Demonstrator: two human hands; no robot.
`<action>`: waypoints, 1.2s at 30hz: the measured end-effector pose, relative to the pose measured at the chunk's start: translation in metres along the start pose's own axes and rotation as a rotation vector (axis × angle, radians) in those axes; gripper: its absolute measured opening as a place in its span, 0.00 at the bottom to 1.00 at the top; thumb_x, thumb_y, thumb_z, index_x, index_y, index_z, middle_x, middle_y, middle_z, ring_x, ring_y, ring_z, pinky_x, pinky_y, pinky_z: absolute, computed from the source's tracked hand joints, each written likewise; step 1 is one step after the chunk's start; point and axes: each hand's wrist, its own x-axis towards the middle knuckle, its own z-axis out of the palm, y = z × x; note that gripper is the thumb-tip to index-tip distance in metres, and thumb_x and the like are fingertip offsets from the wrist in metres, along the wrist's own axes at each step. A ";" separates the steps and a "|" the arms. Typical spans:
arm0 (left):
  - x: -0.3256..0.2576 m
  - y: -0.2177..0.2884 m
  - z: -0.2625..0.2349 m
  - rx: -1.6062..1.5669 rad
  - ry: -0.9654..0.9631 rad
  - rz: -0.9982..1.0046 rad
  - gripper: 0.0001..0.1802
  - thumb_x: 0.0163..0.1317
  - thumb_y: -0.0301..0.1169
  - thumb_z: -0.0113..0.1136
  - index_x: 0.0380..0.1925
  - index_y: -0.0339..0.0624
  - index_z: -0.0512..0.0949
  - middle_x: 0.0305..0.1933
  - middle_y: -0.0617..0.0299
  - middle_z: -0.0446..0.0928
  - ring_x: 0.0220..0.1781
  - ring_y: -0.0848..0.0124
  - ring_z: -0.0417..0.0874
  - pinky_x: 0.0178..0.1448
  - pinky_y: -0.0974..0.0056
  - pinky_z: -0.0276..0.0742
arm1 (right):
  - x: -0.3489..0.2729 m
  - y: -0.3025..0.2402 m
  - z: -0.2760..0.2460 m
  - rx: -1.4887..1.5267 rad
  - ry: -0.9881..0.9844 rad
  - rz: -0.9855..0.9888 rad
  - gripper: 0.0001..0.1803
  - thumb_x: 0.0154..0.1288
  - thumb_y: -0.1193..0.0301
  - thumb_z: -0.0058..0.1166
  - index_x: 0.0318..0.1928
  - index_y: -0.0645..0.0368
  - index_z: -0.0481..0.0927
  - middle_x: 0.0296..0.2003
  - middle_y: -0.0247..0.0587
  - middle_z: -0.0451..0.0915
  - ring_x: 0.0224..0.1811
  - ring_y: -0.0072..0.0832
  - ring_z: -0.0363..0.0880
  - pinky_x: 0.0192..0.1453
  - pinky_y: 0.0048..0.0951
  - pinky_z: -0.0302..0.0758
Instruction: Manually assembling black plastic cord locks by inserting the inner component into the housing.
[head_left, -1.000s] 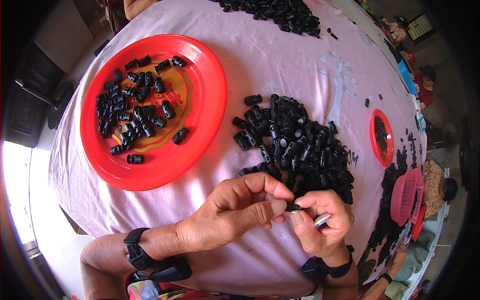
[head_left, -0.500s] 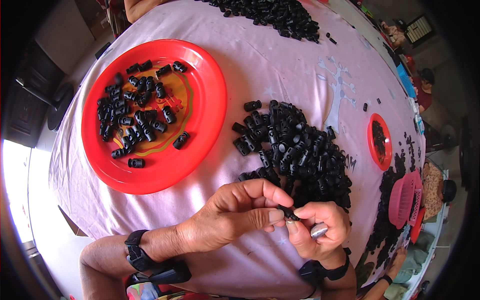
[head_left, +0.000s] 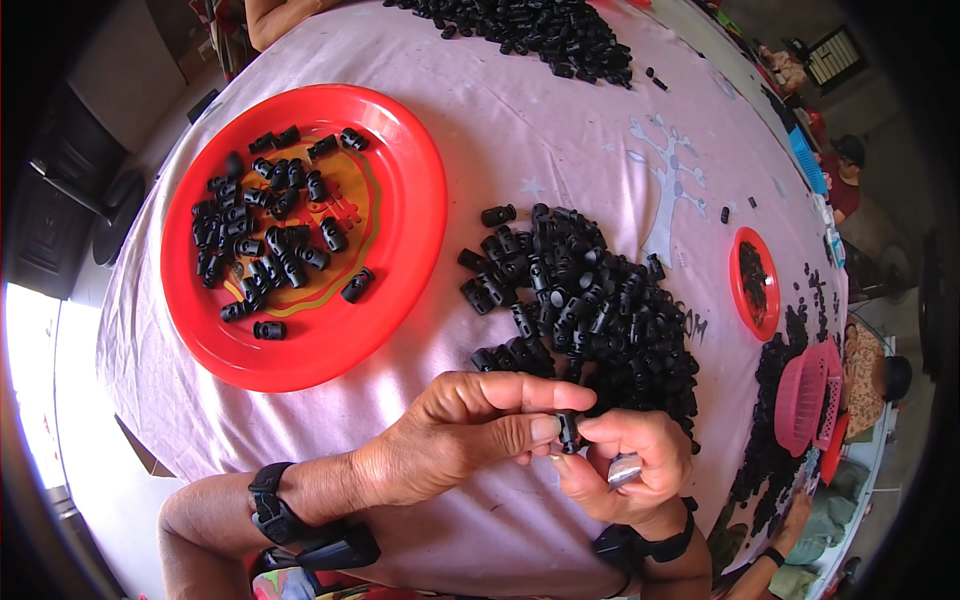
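Together, left hand (head_left: 455, 435) and right hand (head_left: 625, 465) fingers pinch narrowly on one black toggle (head_left: 569, 430).

Both forearms come in from the lower edge, each wrist strapped. The left hand (head_left: 455, 435) and right hand (head_left: 630, 465) meet fingertip to fingertip, grips pinched shut.

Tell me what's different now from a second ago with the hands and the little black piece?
Very little moved. The left hand and right hand slid slightly left and pressed closer around the small black piece, still pinched between their fingertips. The silvery bit stays in the right hand. The big red plate and the black pile look unchanged.
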 end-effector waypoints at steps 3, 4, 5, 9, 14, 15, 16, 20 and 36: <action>0.001 -0.002 0.000 0.021 0.012 -0.008 0.19 0.68 0.26 0.52 0.58 0.39 0.72 0.47 0.66 0.78 0.47 0.81 0.75 0.55 0.72 0.72 | 0.002 0.003 0.003 -0.059 0.014 -0.061 0.16 0.50 0.74 0.66 0.40 0.60 0.78 0.19 0.33 0.77 0.16 0.20 0.75 0.19 0.20 0.70; 0.001 -0.001 0.000 0.019 0.012 -0.007 0.19 0.68 0.26 0.52 0.58 0.39 0.72 0.47 0.66 0.78 0.47 0.81 0.75 0.55 0.72 0.72 | 0.003 0.004 0.003 -0.115 0.026 -0.132 0.15 0.50 0.73 0.67 0.39 0.61 0.79 0.17 0.31 0.75 0.14 0.17 0.71 0.19 0.19 0.68; 0.001 -0.001 0.001 0.002 0.007 0.007 0.18 0.68 0.26 0.52 0.58 0.39 0.72 0.47 0.66 0.77 0.47 0.81 0.75 0.55 0.72 0.72 | 0.003 0.005 0.002 -0.115 0.025 -0.131 0.15 0.50 0.73 0.67 0.39 0.61 0.79 0.17 0.31 0.75 0.14 0.17 0.71 0.19 0.19 0.68; 0.002 -0.002 0.001 -0.023 0.004 0.012 0.16 0.68 0.26 0.52 0.55 0.38 0.74 0.46 0.68 0.76 0.48 0.81 0.74 0.56 0.73 0.70 | 0.001 0.008 0.001 -0.277 0.024 -0.236 0.11 0.53 0.73 0.64 0.38 0.58 0.81 0.15 0.31 0.73 0.12 0.22 0.70 0.16 0.22 0.66; 0.002 -0.003 0.001 0.053 0.034 0.037 0.14 0.68 0.25 0.52 0.53 0.37 0.74 0.44 0.68 0.75 0.48 0.82 0.72 0.56 0.74 0.69 | 0.000 0.009 0.001 -0.323 0.020 -0.293 0.10 0.54 0.75 0.63 0.39 0.57 0.81 0.13 0.30 0.70 0.11 0.23 0.68 0.14 0.23 0.64; 0.003 -0.004 0.001 0.070 0.041 0.050 0.14 0.68 0.25 0.52 0.53 0.37 0.74 0.44 0.68 0.75 0.49 0.81 0.72 0.56 0.74 0.68 | 0.000 0.009 0.001 -0.329 0.009 -0.295 0.10 0.54 0.75 0.63 0.39 0.56 0.81 0.13 0.29 0.70 0.11 0.22 0.68 0.15 0.23 0.64; 0.002 -0.003 0.001 0.071 0.041 0.051 0.14 0.68 0.25 0.52 0.53 0.37 0.74 0.44 0.68 0.75 0.49 0.81 0.72 0.56 0.74 0.68 | 0.001 0.009 0.001 -0.336 -0.001 -0.298 0.11 0.54 0.75 0.63 0.39 0.56 0.81 0.13 0.29 0.69 0.11 0.22 0.68 0.15 0.23 0.64; 0.002 -0.002 0.002 0.092 0.021 0.052 0.14 0.69 0.25 0.51 0.54 0.37 0.73 0.46 0.68 0.75 0.51 0.81 0.72 0.57 0.73 0.68 | 0.002 0.007 -0.004 -0.292 -0.067 -0.323 0.11 0.53 0.76 0.63 0.39 0.56 0.81 0.13 0.28 0.69 0.11 0.22 0.69 0.15 0.23 0.64; 0.002 -0.002 0.002 -0.121 -0.023 -0.065 0.17 0.69 0.28 0.51 0.56 0.38 0.71 0.45 0.68 0.75 0.47 0.83 0.71 0.53 0.74 0.68 | 0.001 0.000 0.004 -0.162 -0.016 0.050 0.22 0.44 0.64 0.76 0.26 0.56 0.70 0.15 0.32 0.73 0.14 0.18 0.71 0.18 0.20 0.67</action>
